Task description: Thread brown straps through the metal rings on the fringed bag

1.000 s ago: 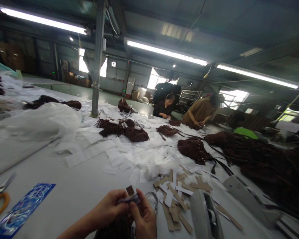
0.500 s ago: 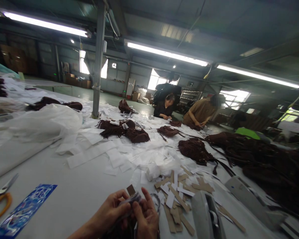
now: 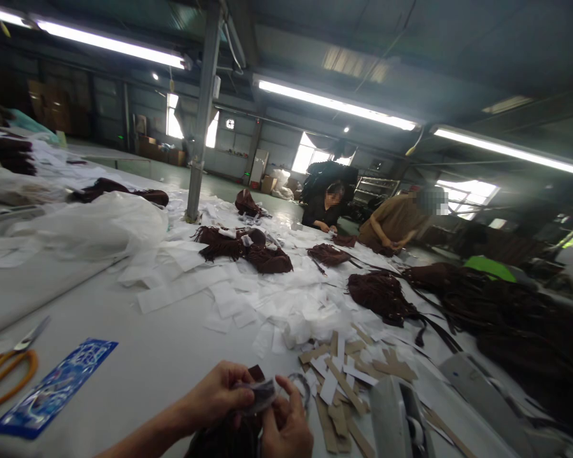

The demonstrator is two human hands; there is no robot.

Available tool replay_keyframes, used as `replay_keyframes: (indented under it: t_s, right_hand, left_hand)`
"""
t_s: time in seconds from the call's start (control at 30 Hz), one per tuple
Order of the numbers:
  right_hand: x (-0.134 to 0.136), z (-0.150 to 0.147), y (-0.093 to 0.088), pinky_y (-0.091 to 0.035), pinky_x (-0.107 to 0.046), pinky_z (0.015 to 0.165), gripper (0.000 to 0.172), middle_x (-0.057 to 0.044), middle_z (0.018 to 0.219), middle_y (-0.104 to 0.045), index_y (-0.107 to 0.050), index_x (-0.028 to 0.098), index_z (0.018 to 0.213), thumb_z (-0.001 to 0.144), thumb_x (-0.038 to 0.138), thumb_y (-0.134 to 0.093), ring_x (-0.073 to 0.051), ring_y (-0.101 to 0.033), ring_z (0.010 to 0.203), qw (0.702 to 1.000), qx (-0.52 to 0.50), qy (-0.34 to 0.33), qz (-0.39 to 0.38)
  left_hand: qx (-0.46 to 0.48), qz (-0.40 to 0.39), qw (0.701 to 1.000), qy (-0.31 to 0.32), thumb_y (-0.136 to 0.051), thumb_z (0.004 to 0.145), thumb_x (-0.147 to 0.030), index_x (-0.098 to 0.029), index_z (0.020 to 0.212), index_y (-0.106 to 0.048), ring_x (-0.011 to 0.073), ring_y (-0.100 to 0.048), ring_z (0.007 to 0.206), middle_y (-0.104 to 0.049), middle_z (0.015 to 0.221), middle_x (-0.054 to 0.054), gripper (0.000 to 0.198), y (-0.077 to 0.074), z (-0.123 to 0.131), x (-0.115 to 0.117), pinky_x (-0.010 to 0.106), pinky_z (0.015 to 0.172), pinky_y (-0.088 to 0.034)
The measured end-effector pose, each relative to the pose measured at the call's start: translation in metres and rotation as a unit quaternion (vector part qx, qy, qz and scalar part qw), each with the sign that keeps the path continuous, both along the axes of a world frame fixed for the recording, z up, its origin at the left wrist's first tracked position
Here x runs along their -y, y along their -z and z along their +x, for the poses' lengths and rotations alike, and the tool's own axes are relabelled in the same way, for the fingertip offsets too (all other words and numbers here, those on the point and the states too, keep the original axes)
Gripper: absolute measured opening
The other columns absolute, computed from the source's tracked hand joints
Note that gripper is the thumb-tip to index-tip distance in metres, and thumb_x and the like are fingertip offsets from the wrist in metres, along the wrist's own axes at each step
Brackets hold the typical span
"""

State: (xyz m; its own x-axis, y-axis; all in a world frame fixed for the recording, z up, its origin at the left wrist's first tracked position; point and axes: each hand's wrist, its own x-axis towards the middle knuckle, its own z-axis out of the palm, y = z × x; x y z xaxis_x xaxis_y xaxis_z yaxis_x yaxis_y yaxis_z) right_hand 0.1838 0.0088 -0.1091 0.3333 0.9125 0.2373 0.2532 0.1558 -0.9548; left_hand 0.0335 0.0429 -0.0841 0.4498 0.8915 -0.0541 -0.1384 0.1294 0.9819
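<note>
Low in the middle of the view, my left hand [image 3: 226,394] pinches a small greyish, partly see-through piece [image 3: 262,394] between thumb and fingers. My right hand [image 3: 289,416] is at the other end of that piece, its fingers curled close to it. A small dark brown tab [image 3: 256,373] sticks up behind the fingers. Beneath my hands is a dark item, mostly hidden. A greyish loop [image 3: 303,385] shows just beyond my right hand. Brown and white strips [image 3: 337,381] lie scattered to the right of it.
Orange-handled scissors [image 3: 9,375] and a blue packet [image 3: 57,388] lie at left. Grey tape dispensers [image 3: 394,416] stand at right. White sheets [image 3: 186,286], brown fringed bags [image 3: 379,296] and a metal post [image 3: 203,121] are farther back. Two people work across the table.
The view has shifted, so the scene sits slightly farther right. The greyish piece now shows flatter and wider between my hands, and my right hand is a little lower.
</note>
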Motion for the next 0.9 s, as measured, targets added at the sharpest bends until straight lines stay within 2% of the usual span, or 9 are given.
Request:
replay_keyframes:
  t_s: [0.07,0.13,0.27,0.4,0.5,0.57,0.7,0.8,0.9]
  right_hand:
    - [0.004,-0.005,0.0,-0.051,-0.025,0.053,0.041,-0.002,0.066,-0.072,-0.058,0.019,0.114,0.077,0.037,-0.056,-0.023,-0.07,0.064,0.999,0.042,0.001,0.017]
    - [0.007,-0.01,-0.001,-0.053,-0.026,0.057,0.046,-0.004,0.074,-0.074,-0.052,0.018,0.121,0.08,0.039,-0.053,-0.023,-0.071,0.068,0.999,0.023,-0.02,0.036]
    - [0.008,-0.018,-0.004,-0.053,-0.026,0.055,0.064,-0.003,0.075,-0.073,-0.041,0.019,0.124,0.074,0.048,-0.067,-0.021,-0.069,0.059,0.992,-0.118,-0.045,0.004]
    - [0.004,-0.018,-0.011,-0.047,-0.022,0.045,0.072,0.002,0.071,-0.07,-0.035,0.024,0.121,0.067,0.049,-0.076,-0.016,-0.062,0.05,0.964,-0.256,-0.066,-0.033]
    - [0.0,-0.015,-0.011,-0.04,-0.018,0.039,0.075,0.005,0.071,-0.07,-0.032,0.028,0.122,0.067,0.048,-0.078,-0.011,-0.054,0.041,0.947,-0.3,-0.106,-0.049]
    - [-0.003,-0.014,-0.008,-0.039,-0.018,0.037,0.075,0.007,0.069,-0.069,-0.031,0.03,0.123,0.067,0.048,-0.078,-0.01,-0.052,0.038,0.94,-0.311,-0.128,-0.059]
    - [-0.01,-0.012,0.005,-0.042,-0.022,0.039,0.078,0.006,0.067,-0.069,-0.03,0.028,0.127,0.068,0.053,-0.075,-0.015,-0.058,0.043,0.945,-0.287,-0.136,-0.082]
    - [-0.013,-0.005,0.012,-0.048,-0.026,0.042,0.078,0.001,0.069,-0.071,-0.035,0.023,0.13,0.07,0.058,-0.071,-0.019,-0.063,0.047,0.965,-0.198,-0.133,-0.112]
    - [-0.012,0.016,0.018,-0.052,-0.029,0.046,0.061,-0.005,0.074,-0.074,-0.048,0.019,0.128,0.083,0.059,-0.055,-0.022,-0.067,0.053,0.981,-0.08,-0.146,-0.102]
  left_hand:
    - [-0.005,0.0,1.0,0.004,-0.07,0.072,-0.039,-0.011,0.075,-0.061,0.0088,-0.05,0.041,-0.064,0.06,0.002,0.029,-0.003,-0.001,0.0,0.017,0.038,-0.036]
    - [-0.009,0.001,1.0,0.009,-0.069,0.073,-0.037,-0.012,0.074,-0.059,0.0074,-0.047,0.041,-0.062,0.059,0.001,0.026,-0.006,-0.002,-0.001,0.016,0.038,-0.032]
    - [-0.016,0.005,1.0,0.015,-0.07,0.071,-0.031,-0.014,0.074,-0.054,0.0057,-0.043,0.04,-0.054,0.053,-0.005,0.023,-0.009,-0.001,-0.002,0.015,0.037,-0.028]
    - [-0.017,-0.027,0.999,-0.028,-0.073,0.068,-0.033,-0.02,0.082,-0.044,0.007,-0.045,0.04,-0.055,0.056,-0.008,0.035,-0.008,0.002,-0.003,0.016,0.037,-0.032]
    - [0.003,-0.048,0.999,-0.004,-0.073,0.07,-0.036,-0.018,0.095,-0.052,0.0077,-0.048,0.042,-0.063,0.062,-0.004,0.038,-0.012,0.0,-0.002,0.016,0.039,-0.034]
    - [0.017,-0.057,0.998,0.022,-0.073,0.069,-0.036,-0.012,0.094,-0.062,0.0073,-0.049,0.044,-0.067,0.065,0.002,0.036,-0.017,-0.001,-0.001,0.016,0.041,-0.032]
    - [0.019,-0.097,0.995,-0.035,-0.076,0.061,-0.034,-0.01,0.078,-0.069,0.0078,-0.048,0.041,-0.067,0.057,0.004,0.031,-0.015,0.003,-0.002,0.018,0.039,-0.028]
    - [0.003,-0.117,0.989,-0.085,-0.075,0.056,-0.032,-0.012,0.066,-0.066,0.0079,-0.044,0.036,-0.061,0.046,0.0,0.025,-0.006,0.004,-0.008,0.018,0.037,-0.024]
    - [-0.013,-0.135,0.985,-0.104,-0.073,0.055,-0.031,-0.012,0.064,-0.066,0.0074,-0.042,0.034,-0.059,0.044,-0.001,0.022,0.0,-0.003,-0.014,0.019,0.036,-0.02]
